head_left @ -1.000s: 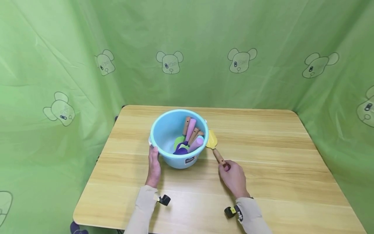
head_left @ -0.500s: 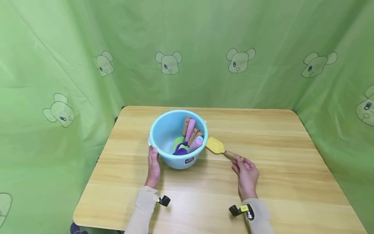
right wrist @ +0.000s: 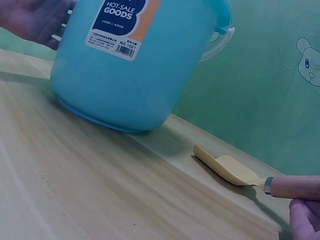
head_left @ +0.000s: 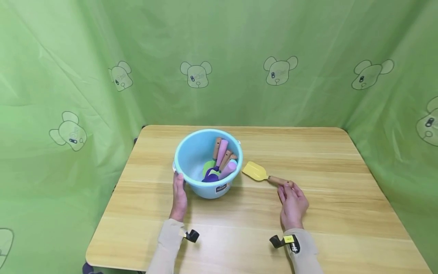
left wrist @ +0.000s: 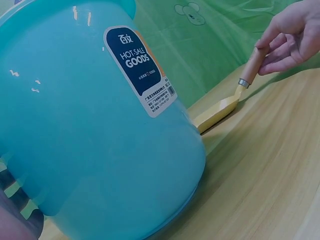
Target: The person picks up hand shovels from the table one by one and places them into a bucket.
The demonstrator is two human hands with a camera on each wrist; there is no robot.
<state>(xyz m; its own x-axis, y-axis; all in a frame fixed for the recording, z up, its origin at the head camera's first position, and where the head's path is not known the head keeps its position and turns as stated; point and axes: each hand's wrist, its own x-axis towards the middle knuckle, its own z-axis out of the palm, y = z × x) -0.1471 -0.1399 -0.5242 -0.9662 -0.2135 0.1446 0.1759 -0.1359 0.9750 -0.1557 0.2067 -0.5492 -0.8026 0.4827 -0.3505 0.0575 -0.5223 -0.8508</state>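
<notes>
A light blue bucket (head_left: pixel 208 191) stands on the table, with several toy garden tools (head_left: pixel 222 161) inside, some with wooden handles and others pink-purple. Against its left side rests my left hand (head_left: pixel 179 199), fingers extended along the wall; the right wrist view shows that hand (right wrist: pixel 35 20) beside the bucket. To the right of the bucket lies a yellow toy shovel (head_left: pixel 254 171), its blade on the table. My right hand (head_left: pixel 294 205) pinches the end of its wooden handle (left wrist: pixel 253 65), which is raised a little off the wood in the left wrist view.
The wooden table (head_left: pixel 328 182) extends to both sides of the bucket. A green curtain (head_left: pixel 236 102) with bear-head prints hangs around the back and sides. A white bucket handle joint (head_left: pixel 174 166) sits just above my left fingers.
My right hand has moved right and turned over, swinging the shovel from pointing away to lying more sideways, its blade now apart from the bucket. The left hand stays at the bucket.
</notes>
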